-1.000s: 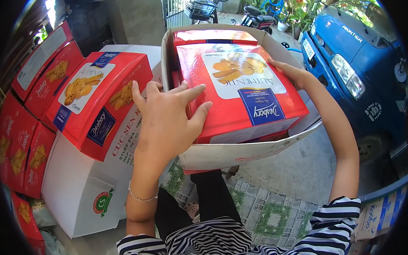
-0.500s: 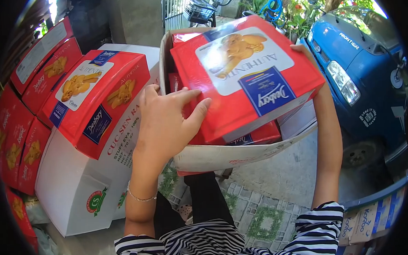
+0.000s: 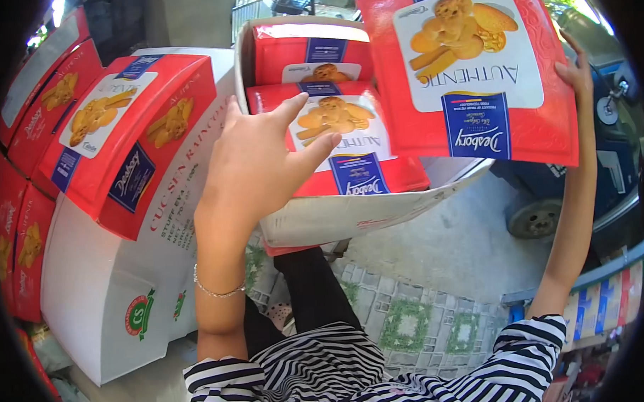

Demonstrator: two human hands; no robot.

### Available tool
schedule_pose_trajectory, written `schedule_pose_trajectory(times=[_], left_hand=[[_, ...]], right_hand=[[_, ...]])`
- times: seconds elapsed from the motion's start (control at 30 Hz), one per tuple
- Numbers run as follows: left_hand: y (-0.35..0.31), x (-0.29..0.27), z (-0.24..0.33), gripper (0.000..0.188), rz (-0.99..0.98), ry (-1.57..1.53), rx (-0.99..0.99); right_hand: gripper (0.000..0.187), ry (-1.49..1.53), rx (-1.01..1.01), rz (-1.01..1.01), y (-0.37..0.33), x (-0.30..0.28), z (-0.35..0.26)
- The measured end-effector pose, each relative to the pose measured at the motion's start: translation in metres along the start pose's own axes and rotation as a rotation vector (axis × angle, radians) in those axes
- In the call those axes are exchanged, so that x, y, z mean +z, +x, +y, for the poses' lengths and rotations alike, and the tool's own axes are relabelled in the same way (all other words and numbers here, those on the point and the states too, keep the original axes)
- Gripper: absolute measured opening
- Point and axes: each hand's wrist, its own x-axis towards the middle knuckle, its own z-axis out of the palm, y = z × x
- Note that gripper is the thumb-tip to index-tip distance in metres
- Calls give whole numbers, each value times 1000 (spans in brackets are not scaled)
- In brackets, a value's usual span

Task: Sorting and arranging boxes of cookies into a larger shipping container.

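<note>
In my right hand (image 3: 576, 71) is a red biscuit box (image 3: 473, 72) with cookies pictured on its lid. The fingers grip its right edge, and the box is raised over the right side of an open white carton (image 3: 351, 223). My left hand (image 3: 253, 161) is open, thumb and fingers spread, above the carton's left front corner. It holds nothing. Inside the carton lie a nearer red biscuit box (image 3: 355, 139) and a farther red biscuit box (image 3: 288, 50), both facing up. My left fingertips overlap the nearer one; I cannot tell whether they touch it.
Left of the carton, another red biscuit box (image 3: 135, 136) rests on a large white printed carton (image 3: 98, 280). More red boxes (image 3: 25, 240) are stacked at the far left. A blue truck (image 3: 591, 191) stands at the right, with stacked cartons (image 3: 602, 308) below it.
The held biscuit box has moved up and right, uncovering the boxes in the carton. My right hand moved with it. My left hand stays spread near the carton's corner.
</note>
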Motion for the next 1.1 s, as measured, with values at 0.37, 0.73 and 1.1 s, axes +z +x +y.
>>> schedule_pose_trajectory(times=[0.37, 0.73, 1.1], left_hand=[[-4, -2, -3, 62, -36, 41, 6], [0, 5, -9, 60, -63, -64, 13], [-1, 4, -7, 64, -48, -90, 3]], right_hand=[[56, -333, -32, -90, -13, 43, -32], [67, -922, 205, -136, 3, 96, -88], [70, -634, -416, -704, 71, 92, -57]])
